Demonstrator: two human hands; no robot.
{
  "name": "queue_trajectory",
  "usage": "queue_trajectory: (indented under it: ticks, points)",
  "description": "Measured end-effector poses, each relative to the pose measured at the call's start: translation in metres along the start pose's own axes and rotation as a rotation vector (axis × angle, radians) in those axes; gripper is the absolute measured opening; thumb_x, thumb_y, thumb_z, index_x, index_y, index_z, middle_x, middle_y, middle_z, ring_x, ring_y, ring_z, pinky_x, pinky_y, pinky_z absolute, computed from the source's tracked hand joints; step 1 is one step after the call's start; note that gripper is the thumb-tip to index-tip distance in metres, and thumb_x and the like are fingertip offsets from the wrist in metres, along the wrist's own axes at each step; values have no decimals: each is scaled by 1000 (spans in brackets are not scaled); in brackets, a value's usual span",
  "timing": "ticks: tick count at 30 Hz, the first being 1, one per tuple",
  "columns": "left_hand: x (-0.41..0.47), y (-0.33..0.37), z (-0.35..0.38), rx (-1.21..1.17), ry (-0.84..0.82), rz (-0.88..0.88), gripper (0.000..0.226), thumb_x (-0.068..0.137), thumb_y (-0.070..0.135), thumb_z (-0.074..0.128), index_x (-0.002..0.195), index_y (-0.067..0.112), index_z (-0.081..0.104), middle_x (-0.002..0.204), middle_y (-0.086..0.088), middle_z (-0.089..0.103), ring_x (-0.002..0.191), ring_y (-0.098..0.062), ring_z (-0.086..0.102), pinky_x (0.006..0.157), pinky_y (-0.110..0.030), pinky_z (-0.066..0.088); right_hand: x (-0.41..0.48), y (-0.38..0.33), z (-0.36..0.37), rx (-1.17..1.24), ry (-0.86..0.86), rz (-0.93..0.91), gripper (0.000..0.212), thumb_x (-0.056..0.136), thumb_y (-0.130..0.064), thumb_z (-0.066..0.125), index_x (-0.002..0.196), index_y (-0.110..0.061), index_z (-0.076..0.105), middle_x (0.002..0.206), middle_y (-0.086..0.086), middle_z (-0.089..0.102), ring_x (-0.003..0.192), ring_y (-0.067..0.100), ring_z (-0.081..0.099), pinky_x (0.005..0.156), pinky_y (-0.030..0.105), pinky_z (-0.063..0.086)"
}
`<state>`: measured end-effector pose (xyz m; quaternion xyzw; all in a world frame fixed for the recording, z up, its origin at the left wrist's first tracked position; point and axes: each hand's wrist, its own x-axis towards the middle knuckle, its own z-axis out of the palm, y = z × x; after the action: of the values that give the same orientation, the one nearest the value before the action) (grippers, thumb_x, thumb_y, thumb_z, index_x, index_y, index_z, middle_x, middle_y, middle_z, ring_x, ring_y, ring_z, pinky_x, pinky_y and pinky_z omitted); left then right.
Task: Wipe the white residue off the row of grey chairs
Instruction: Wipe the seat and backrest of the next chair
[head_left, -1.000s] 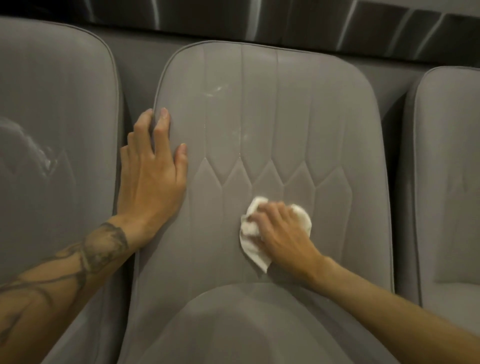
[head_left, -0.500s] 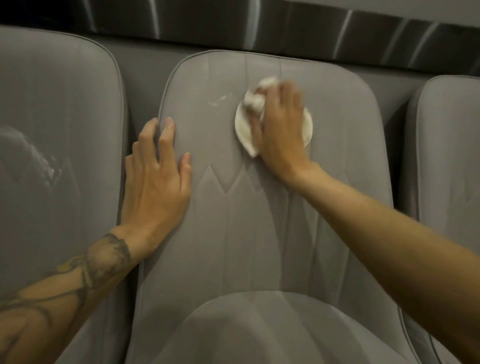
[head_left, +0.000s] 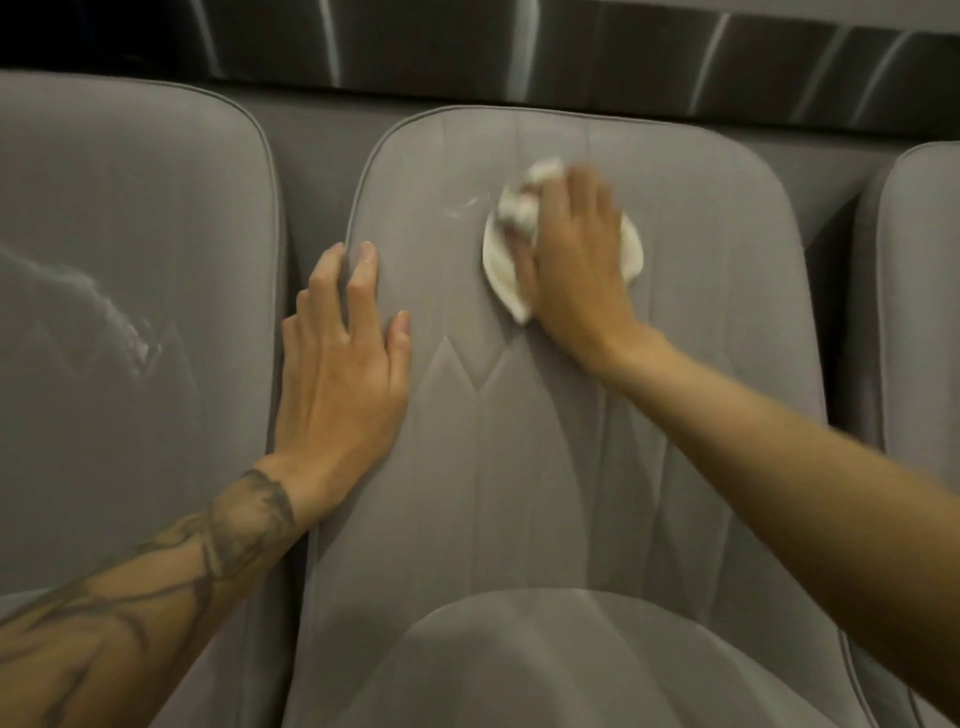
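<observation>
Near middle chair (head_left: 571, 467) backrest's top edge, right hand (head_left: 576, 260) fingers are pressing cloth (head_left: 498, 270), scrubbing; residue streak (head_left: 465, 207) beside needing next pass; left hand (head_left: 343, 374) is bracing flat, fingers spread.

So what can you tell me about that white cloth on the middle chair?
The white cloth looks like a soft, crumpled wipe or tissue, bunched at the top and flatter below. The right hand presses it flat against the upper backrest of the middle grey chair, covering its centre so only the edges show. It sits just right of a white smear. It is slightly motion-blurred.
</observation>
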<state>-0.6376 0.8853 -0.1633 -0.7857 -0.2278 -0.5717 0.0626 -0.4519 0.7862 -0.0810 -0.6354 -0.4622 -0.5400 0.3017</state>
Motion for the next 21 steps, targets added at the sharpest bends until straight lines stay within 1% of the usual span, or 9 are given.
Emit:
queue_trajectory:
  ticks: [3, 5, 8, 10, 12, 15, 18, 20, 21]
  points:
    - [1, 2, -1, 5, -3, -1, 55, 107, 30, 49, 154, 6, 33, 156, -22, 34, 125, -42, 45, 94, -55, 42, -79, 1, -15, 78, -166, -228, 31, 99, -28, 55, 114, -2, 62, 110, 21, 58, 96, 41, 54, 83, 49, 44]
    - [1, 2, -1, 23, -1, 7, 55, 107, 30, 49, 154, 5, 34, 155, -24, 35, 123, -43, 46, 92, -55, 43, -69, 9, -15, 37, -190, -260, 33, 99, -30, 55, 114, -2, 63, 109, 21, 59, 94, 41, 56, 82, 48, 44]
    - [1, 1, 0, 19, -2, 9, 55, 107, 31, 47, 155, 6, 33, 155, -23, 34, 124, -42, 46, 92, -55, 44, -7, 6, -1, -60, -7, -55, 34, 97, -31, 54, 118, -4, 60, 115, 20, 58, 100, 41, 55, 83, 46, 42]
    - [0, 2, 0, 22, 0, 4, 55, 107, 31, 46, 154, 7, 33, 155, -22, 34, 124, -41, 46, 93, -55, 44, 16, 1, 4, -70, 39, 69, 35, 98, -33, 50, 119, -6, 59, 119, 18, 56, 104, 37, 54, 84, 45, 42]
    - [-1, 2, 0, 22, 0, 8, 55, 108, 31, 46, 155, 6, 33, 155, -23, 34, 126, -42, 46, 95, -55, 43, -7, -5, 6, -3, 24, 72, 34, 97, -30, 52, 120, -5, 57, 118, 19, 55, 103, 36, 51, 86, 45, 42]
    - [0, 1, 1, 28, 8, -2, 55, 108, 32, 46, 155, 6, 33, 155, -23, 35, 126, -43, 46, 96, -56, 41, -110, -15, -1, 80, -128, -96, 30, 96, -24, 62, 117, -4, 62, 111, 19, 57, 96, 37, 52, 84, 44, 39]
    - [-1, 3, -1, 24, -4, -10, 55, 108, 31, 46, 155, 6, 34, 155, -23, 35, 126, -43, 46, 96, -57, 42, -213, -15, -15, 71, -354, -483, 19, 98, -28, 61, 101, -13, 71, 101, 11, 66, 80, 32, 61, 72, 39, 36]
    - [-1, 4, -1, 31, -5, -7, 55, 108, 30, 46, 155, 5, 34, 156, -23, 35, 126, -44, 46, 95, -57, 42, -219, -4, -18, 60, -441, -657, 23, 101, -28, 50, 101, -15, 69, 100, 9, 66, 77, 29, 61, 70, 38, 38]
    - [-1, 4, -1, 34, -3, -7, 55, 108, 30, 45, 155, 5, 34, 156, -23, 35, 125, -44, 46, 95, -56, 42, -206, 1, -13, 52, -425, -680, 20, 97, -28, 54, 106, -15, 66, 102, 10, 65, 79, 30, 59, 71, 39, 37]
